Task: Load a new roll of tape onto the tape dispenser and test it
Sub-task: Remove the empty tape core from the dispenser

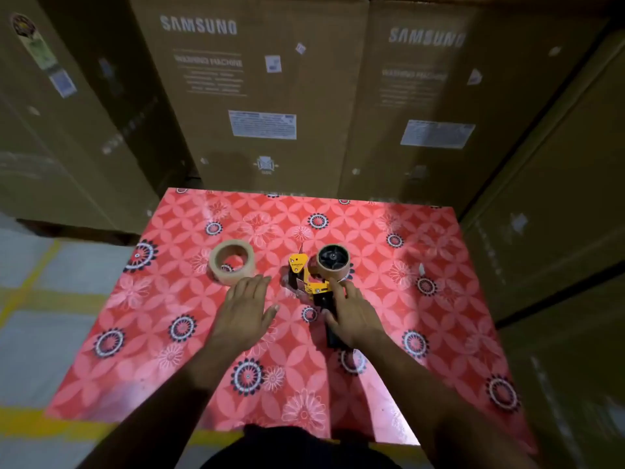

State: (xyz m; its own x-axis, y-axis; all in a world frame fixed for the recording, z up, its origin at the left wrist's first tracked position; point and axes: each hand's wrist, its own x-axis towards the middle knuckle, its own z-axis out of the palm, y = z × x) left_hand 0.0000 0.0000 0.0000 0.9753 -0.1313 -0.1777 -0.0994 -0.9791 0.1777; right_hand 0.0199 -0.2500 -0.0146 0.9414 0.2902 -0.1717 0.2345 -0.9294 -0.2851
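A full roll of tan tape [232, 262] lies flat on the red flowered tablecloth [422, 333], left of centre. To its right a yellow and black tape dispenser [309, 280] lies on its side, and its black hub carries a nearly bare brown cardboard core [333, 262]. My left hand [248, 311] hovers flat with fingers spread, just below the full roll and not touching it. My right hand [353, 316] rests over the dispenser's black handle, fingers loosely around it and fingertips near the yellow frame.
Tall brown cardboard appliance boxes [257, 96] stand close behind the table, and more of them [558, 198] line its right side. Grey floor with yellow lines [37, 299] shows to the left. A small scrap [421, 268] lies on the cloth at the right.
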